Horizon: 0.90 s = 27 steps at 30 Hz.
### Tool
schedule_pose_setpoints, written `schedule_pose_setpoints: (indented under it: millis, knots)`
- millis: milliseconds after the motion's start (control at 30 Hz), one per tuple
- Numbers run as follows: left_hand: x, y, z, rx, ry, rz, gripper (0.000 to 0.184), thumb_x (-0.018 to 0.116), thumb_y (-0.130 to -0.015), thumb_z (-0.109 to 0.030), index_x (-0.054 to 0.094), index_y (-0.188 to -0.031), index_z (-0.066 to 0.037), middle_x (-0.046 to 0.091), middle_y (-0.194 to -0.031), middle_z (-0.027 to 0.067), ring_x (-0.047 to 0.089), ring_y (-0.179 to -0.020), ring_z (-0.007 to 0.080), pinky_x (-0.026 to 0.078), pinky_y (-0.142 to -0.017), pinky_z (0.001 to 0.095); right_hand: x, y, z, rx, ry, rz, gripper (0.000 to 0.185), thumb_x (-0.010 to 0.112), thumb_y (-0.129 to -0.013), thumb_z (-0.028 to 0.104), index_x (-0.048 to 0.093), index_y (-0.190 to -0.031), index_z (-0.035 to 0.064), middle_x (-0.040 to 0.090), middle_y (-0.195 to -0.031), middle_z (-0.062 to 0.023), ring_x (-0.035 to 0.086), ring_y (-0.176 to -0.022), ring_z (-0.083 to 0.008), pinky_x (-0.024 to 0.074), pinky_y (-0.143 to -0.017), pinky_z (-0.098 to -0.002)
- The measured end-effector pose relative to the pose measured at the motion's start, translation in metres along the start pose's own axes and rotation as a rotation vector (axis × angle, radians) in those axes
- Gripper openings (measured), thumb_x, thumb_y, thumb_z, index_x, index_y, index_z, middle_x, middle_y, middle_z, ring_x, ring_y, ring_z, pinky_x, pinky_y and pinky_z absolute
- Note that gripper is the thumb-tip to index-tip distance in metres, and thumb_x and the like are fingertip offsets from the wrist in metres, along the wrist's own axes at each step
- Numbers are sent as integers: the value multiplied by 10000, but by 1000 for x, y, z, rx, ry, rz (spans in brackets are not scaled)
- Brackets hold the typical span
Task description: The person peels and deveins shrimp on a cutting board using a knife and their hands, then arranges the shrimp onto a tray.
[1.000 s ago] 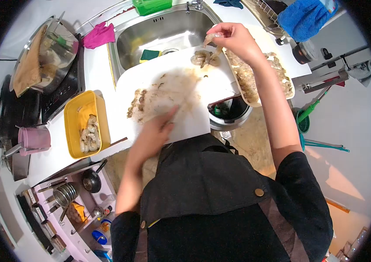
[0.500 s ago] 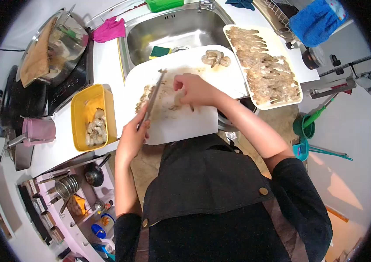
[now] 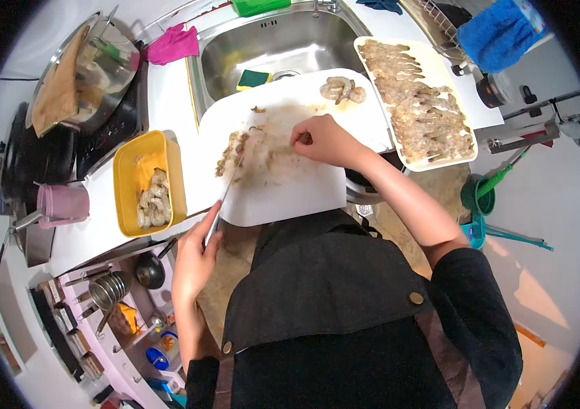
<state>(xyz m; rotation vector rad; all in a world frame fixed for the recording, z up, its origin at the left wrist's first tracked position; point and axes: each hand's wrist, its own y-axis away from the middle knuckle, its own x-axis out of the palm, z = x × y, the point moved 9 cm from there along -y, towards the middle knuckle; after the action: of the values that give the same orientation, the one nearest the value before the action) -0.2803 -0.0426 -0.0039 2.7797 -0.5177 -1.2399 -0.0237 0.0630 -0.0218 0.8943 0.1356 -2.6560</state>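
My left hand (image 3: 196, 258) is closed round the handle of a knife (image 3: 226, 195), at the near left edge of the white cutting board (image 3: 290, 198). The blade points away from me, its tip by a small heap of shrimp scraps (image 3: 230, 155). Over the board's right half hovers my right hand (image 3: 329, 141), fingers curled; something small and brownish shows in them, but I cannot make out what. Several peeled shrimp (image 3: 342, 90) lie at the board's far right. Brown smears and bits of shell mark its middle.
A yellow container (image 3: 123, 198) with several peeled shrimp (image 3: 155, 201) stands left of the board. To the right, a cream tray (image 3: 470, 153) bears rows of shrimp (image 3: 419, 102). Behind is a steel sink (image 3: 235, 51) with a green-and-yellow sponge (image 3: 254, 80). A pink cloth (image 3: 172, 45) lies left of it.
My left hand has drawn the knife down and to the left, nearer to me. My right hand has shifted right, away from the blade; the pale shrimp below its fingers no longer shows.
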Motion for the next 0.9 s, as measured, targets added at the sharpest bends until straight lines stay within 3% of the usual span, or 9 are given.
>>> schedule_pose_setpoints:
  millis: [33, 133, 167, 267, 367, 467, 500, 800, 900]
  knots:
    - [1, -4, -13, -111, 129, 49, 536, 535, -915, -13, 449, -1422, -163, 676, -893, 150, 594, -682, 190, 502, -741, 321, 1, -1, 1, 4, -32, 22, 169, 620, -795, 103, 692, -888, -18, 692, -738, -132, 658, -651, -183, 518, -642, -285]
    - [27, -22, -23, -110, 235, 138, 530, 510, -936, -34, 420, -1441, -168, 670, -847, 131, 569, -676, 133, 500, -716, 310, 4, 2, -7, 105, -53, 45, 164, 640, -787, 104, 707, -890, -6, 688, -723, -103, 642, -646, -159, 515, -645, -284]
    - [36, -28, -24, -99, 204, 173, 536, 506, -933, -36, 416, -1442, -179, 670, -847, 159, 622, -710, 188, 503, -740, 328, 4, 3, -9, 88, -61, 17, 163, 645, -782, 97, 705, -893, -5, 686, -726, -105, 639, -649, -162, 514, -646, -282]
    - [43, -38, -28, 115, 7, 126, 592, 490, -921, -2, 388, -1464, -215, 645, -809, 97, 539, -637, 135, 498, -675, 298, 4, 9, -12, 49, -75, -61, 161, 663, -766, 78, 699, -899, -6, 679, -740, -115, 636, -664, -173, 512, -649, -282]
    - [30, -37, -36, -24, 42, 216, 570, 509, -888, -1, 440, -1421, -192, 647, -857, 222, 659, -801, 353, 498, -777, 370, 9, 12, -6, 10, -56, -123, 153, 683, -755, 61, 687, -890, -10, 669, -765, -132, 641, -684, -196, 512, -655, -295]
    - [18, -52, -46, 25, 13, 168, 562, 513, -881, -1, 455, -1410, -183, 635, -821, 222, 649, -769, 349, 497, -771, 374, 19, 12, -6, -77, -19, -149, 126, 682, -755, 39, 670, -869, -13, 655, -788, -136, 642, -702, -227, 513, -667, -317]
    - [18, -58, -51, 70, 6, 174, 574, 475, -907, 3, 439, -1435, -218, 603, -747, 91, 524, -612, 152, 495, -676, 312, 19, 13, -1, -96, -9, -148, 111, 674, -756, 26, 662, -858, -15, 650, -793, -133, 640, -710, -240, 513, -675, -326]
    - [28, -83, -45, 154, -67, 267, 543, 493, -917, -27, 464, -1419, -230, 590, -714, 80, 500, -596, 141, 490, -656, 317, 20, 14, 17, -336, 185, -130, 99, 645, -748, -18, 634, -840, 17, 618, -863, -95, 578, -920, -283, 490, -794, -363]
    - [24, -75, -40, 40, -50, 328, 543, 486, -921, -28, 463, -1421, -238, 594, -716, 70, 496, -591, 133, 488, -631, 314, 20, 14, 15, -359, 195, -127, 99, 648, -752, -16, 633, -843, 22, 618, -867, -90, 575, -922, -280, 490, -796, -362]
